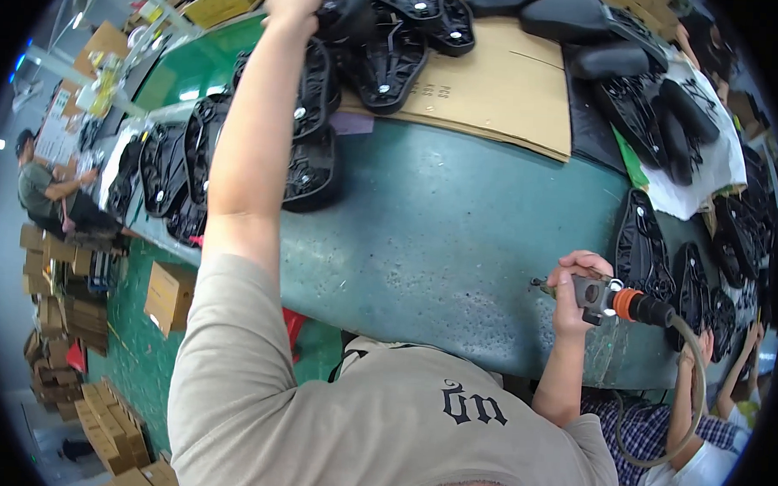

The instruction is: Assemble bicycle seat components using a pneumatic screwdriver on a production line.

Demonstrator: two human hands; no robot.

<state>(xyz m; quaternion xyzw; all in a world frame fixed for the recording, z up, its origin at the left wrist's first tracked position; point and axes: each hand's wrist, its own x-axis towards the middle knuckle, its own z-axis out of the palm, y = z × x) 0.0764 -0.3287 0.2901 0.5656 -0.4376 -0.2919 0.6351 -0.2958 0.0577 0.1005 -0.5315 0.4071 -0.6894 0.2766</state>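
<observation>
Head view, as I log it: left hand [293, 2], arm fully stretched, fingers curled onto a black saddle base [342, 15] at the far side of the green table [441, 237]. Right hand [575, 290], elbow bent, fist wrapped around a pneumatic screwdriver [616, 301] at the table's near edge.
</observation>
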